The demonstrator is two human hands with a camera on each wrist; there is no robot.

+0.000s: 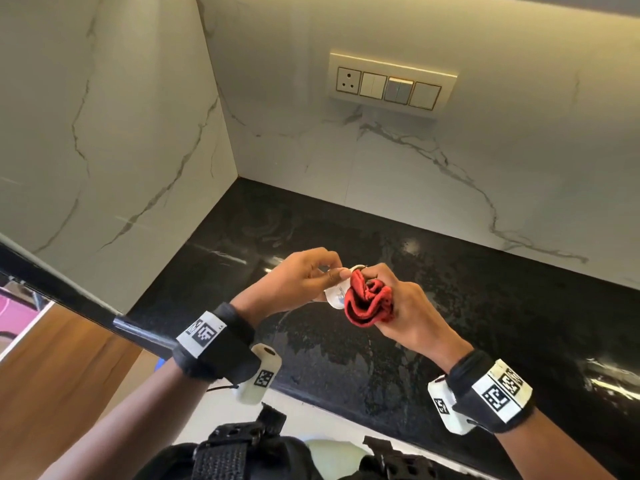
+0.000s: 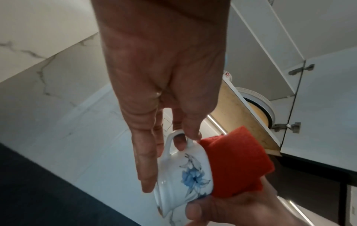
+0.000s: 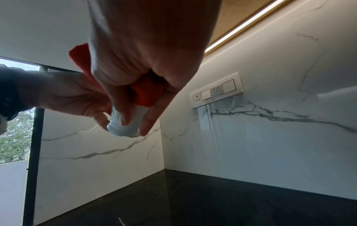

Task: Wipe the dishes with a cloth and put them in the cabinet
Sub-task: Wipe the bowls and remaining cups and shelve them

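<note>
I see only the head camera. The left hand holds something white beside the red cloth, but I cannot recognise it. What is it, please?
Observer: The left wrist view shows a white cup with a blue flower print.
Operator: How is it held?
Observer: The left hand has one finger through the handle.
Operator: Is the cabinet ready?
Observer: The cabinet above stands open, and white dishes are on its shelf.

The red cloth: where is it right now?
In the head view the red cloth is bunched in the right hand, pressed against the white cup held by the left hand, above the black counter.
</note>
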